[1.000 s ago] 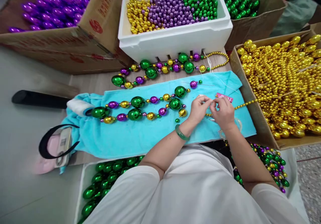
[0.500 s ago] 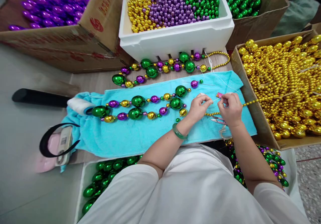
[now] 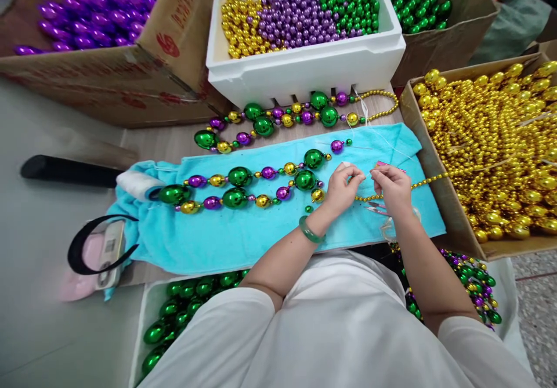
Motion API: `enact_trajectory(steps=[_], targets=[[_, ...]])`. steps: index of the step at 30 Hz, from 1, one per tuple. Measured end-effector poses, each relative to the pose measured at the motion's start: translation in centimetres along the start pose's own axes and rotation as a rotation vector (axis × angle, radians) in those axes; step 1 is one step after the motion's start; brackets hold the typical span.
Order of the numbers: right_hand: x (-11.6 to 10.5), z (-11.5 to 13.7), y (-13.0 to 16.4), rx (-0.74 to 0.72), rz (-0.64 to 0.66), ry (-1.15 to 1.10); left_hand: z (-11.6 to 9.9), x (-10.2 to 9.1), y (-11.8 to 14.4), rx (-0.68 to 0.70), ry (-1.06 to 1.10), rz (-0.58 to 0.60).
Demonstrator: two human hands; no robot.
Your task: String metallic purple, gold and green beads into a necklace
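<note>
Over the right part of a turquoise towel, my left hand and my right hand face each other, fingertips pinched and close together. A thin white thread runs between them, barely visible now. Just beyond the right fingers lies a small pink object, partly covered. Under the hands passes a string of small gold beads. Small pointed snips lie beside my right wrist. Left of my hands, a looped strand of green, purple and gold beads rests on the towel.
A finished-looking bead necklace lies behind the towel, before a white foam box of small beads. Cardboard boxes hold purple beads, green beads and gold bead strings. A thread spool and black headband sit left.
My right hand has shifted slightly left and up, its fingertips nearer the left ones. The white strand between the hands shows less clearly. My left hand has barely moved.
</note>
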State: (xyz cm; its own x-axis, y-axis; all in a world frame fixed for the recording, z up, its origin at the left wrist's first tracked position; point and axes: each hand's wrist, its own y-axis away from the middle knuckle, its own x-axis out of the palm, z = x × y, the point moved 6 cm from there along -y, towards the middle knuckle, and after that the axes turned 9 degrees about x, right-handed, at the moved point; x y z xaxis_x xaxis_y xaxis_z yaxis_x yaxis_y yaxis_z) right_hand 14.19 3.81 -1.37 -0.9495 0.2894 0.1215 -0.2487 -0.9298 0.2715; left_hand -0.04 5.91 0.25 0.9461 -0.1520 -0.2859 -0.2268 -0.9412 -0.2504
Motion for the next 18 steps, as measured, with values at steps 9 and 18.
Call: enact_trajectory(steps=[9, 18], targets=[[-4.3, 3.7, -0.1, -0.336, -0.117, 0.473, 1.8, -1.5, 0.6, -0.321, 0.406, -0.154], [-9.6, 5.8, 0.9, -0.691, -0.122, 1.592, 2.3, -6.7, 2.5, -0.468, 0.469, -0.315]])
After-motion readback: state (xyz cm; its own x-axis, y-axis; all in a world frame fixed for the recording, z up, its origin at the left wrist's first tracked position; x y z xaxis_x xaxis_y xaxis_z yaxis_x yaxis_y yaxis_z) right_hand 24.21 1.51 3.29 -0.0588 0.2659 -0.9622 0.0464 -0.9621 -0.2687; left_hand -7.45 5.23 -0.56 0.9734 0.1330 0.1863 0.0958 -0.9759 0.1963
